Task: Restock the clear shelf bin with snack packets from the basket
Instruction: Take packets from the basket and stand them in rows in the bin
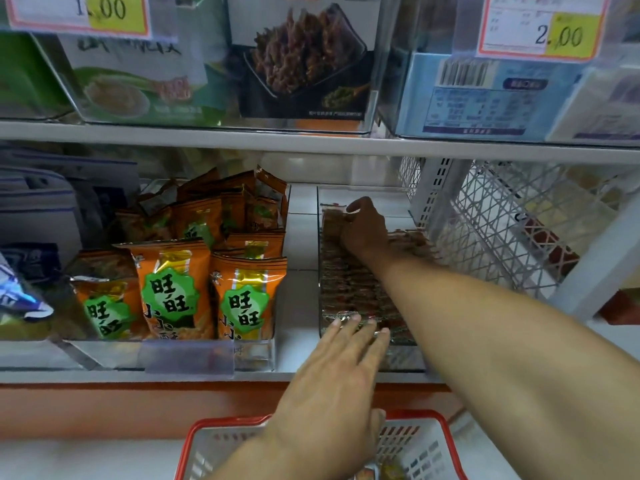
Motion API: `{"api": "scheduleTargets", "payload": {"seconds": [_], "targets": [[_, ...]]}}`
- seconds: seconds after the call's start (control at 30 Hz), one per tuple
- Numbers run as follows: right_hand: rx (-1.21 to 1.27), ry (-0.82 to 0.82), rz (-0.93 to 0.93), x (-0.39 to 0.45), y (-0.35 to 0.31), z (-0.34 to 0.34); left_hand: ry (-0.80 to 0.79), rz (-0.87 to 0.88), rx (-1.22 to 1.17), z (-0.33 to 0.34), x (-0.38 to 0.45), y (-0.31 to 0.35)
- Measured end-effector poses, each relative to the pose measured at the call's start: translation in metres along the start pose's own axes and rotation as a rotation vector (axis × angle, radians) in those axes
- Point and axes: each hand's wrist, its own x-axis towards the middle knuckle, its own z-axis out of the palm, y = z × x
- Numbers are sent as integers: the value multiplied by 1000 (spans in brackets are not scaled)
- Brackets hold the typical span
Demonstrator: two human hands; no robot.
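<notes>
On the white shelf, I see the clear bin packed with snack packets. My right hand pinches 1 rear packet; my left hand lies flat, fingertips on the front packets.

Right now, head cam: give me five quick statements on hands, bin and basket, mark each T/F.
1. The right hand is deep inside the clear bin, at the back of the row of small red packets. True.
2. The left hand grips an orange bag. False: its straight fingers rest on the packets at the bin's front edge.
3. The red basket sits on the top shelf. False: it is below the shelf, under the left forearm.
4. The orange bags fill the bin to the left of the one being stocked. True.
5. The price tag at upper right reads 5.00. False: it reads 2.00.
</notes>
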Motion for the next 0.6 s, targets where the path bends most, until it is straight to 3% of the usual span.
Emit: {"api": "scheduleTargets", "payload": {"seconds": [0.17, 0.27, 0.37, 0.6], "targets": [[-206, 90, -186, -7, -4, -1, 2, 27, 14, 1, -2, -3], [-313, 15, -195, -2, -6, -2, 1, 34, 17, 4, -5, -3], [-277, -83, -222, -1, -10, -5, 16, 42, -9, 6, -11, -1], [-149, -119, -195, -35, -6, -31, 163, 153, -39, -5, -35, 4]]}}
